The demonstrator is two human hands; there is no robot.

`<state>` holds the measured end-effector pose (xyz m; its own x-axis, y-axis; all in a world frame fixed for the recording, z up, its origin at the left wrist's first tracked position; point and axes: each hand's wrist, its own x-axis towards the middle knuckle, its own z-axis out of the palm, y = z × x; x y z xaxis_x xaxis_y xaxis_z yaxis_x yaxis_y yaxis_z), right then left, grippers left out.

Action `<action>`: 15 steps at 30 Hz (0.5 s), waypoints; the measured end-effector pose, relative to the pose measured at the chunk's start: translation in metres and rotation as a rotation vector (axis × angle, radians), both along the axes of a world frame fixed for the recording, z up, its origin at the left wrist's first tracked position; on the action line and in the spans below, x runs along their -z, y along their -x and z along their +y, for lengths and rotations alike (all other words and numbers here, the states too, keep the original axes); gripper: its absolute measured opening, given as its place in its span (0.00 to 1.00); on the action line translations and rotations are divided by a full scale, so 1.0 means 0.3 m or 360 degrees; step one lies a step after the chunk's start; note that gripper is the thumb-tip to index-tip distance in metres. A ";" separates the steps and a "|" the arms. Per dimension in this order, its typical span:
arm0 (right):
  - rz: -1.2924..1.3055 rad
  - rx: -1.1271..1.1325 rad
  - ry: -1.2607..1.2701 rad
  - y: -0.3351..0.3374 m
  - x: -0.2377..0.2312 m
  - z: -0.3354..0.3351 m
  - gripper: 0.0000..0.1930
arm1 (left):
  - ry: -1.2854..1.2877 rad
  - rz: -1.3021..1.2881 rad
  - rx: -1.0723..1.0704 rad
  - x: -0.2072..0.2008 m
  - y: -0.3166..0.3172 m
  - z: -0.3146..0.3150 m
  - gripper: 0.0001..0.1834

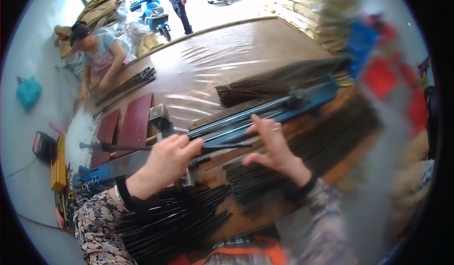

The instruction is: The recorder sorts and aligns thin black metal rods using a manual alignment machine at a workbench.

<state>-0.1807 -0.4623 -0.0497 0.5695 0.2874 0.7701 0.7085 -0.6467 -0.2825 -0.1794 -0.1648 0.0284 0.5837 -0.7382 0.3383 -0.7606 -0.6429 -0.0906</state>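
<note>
My left hand (171, 160) is closed around a thin black rod (130, 147), which lies crosswise and sticks out on both sides of the fist. A thicker black collar shows on its left part. My right hand (276, 151) is open just beyond the rod's right end, thumb and fingers apart, with a ring on one finger. Behind both hands runs a blue metal bench device (307, 105) with two shiny parallel rails. A black and silver block (161, 118) stands on it near my left hand.
Black rods (175, 217) lie bundled below my hands, and dark thin rods (302, 158) are heaped at right. Another bundle (250, 92) lies behind the rails. Dark red boards (135, 123) and a white pile (78, 139) are left. A person (101, 52) works at the table's far left.
</note>
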 end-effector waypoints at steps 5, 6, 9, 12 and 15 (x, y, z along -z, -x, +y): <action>0.0333 -0.0248 -0.0323 0.001 0.075 -0.029 0.13 | 0.0098 -0.0089 -0.0081 -0.002 0.027 0.122 0.15; 0.0252 -0.0242 -0.0523 -0.009 0.081 0.012 0.11 | 0.0117 -0.0078 -0.0079 -0.008 0.032 0.119 0.17; 0.0065 -0.0303 -0.0413 -0.014 0.045 0.052 0.14 | 0.0211 -0.0067 -0.0133 -0.013 0.067 0.162 0.20; 0.0820 -0.0446 -0.0538 0.036 0.019 0.096 0.11 | 0.0118 -0.0142 -0.0206 -0.021 0.089 0.249 0.20; 0.1583 -0.0462 -0.0738 0.039 0.035 0.112 0.09 | 0.0034 -0.0195 -0.0313 -0.021 0.137 0.298 0.18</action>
